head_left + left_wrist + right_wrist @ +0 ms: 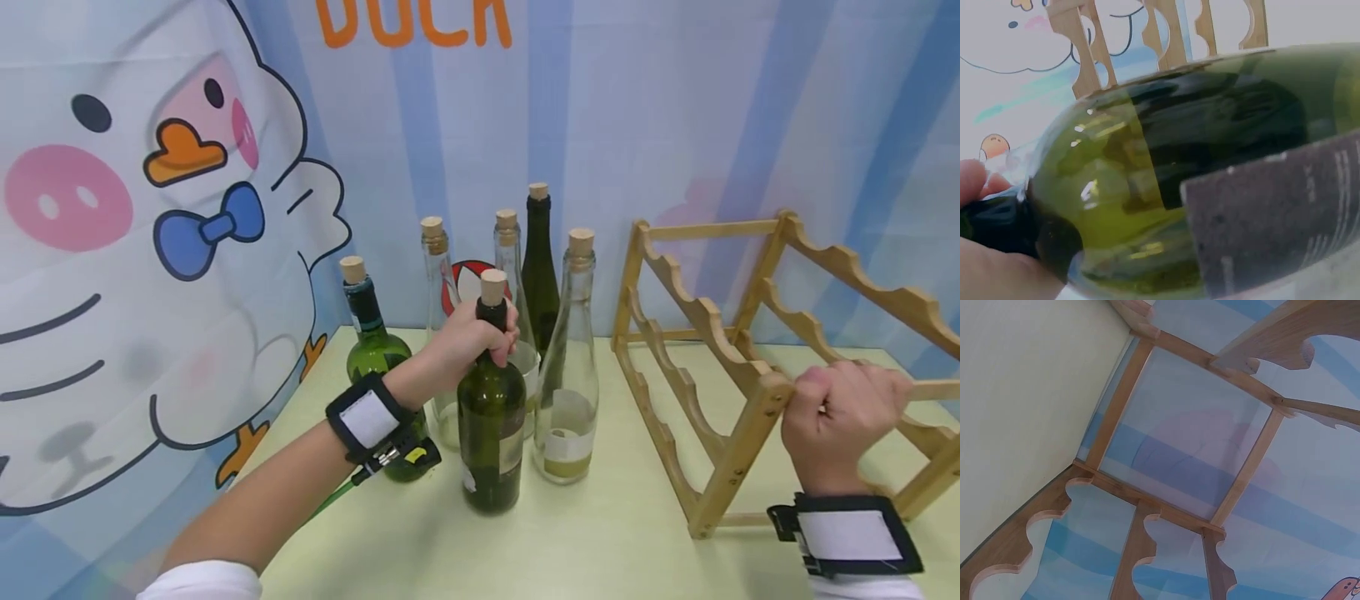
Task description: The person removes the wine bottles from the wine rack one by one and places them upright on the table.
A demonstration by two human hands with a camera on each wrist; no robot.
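In the head view my left hand [480, 332] grips the neck of a dark green wine bottle [491, 408], just below its cork [493, 286]. The bottle is upright, its base close over the table. In the left wrist view the green glass and grey label [1272, 219] fill most of the picture, with thumb and fingers [1004, 275] around the neck at the left edge. My right hand [847, 408] holds the top front bar of a wooden wine rack [738, 458], fingers curled round it. The right wrist view looks through the rack's scalloped rails [1135, 550].
Other corked bottles stand close around the held one: a green bottle [378, 350] at left, a clear bottle [573, 375] at right, two clear ones behind and a dark green bottle [538, 267] at the back. A printed cloth [637, 100] hangs behind the pale table [600, 542].
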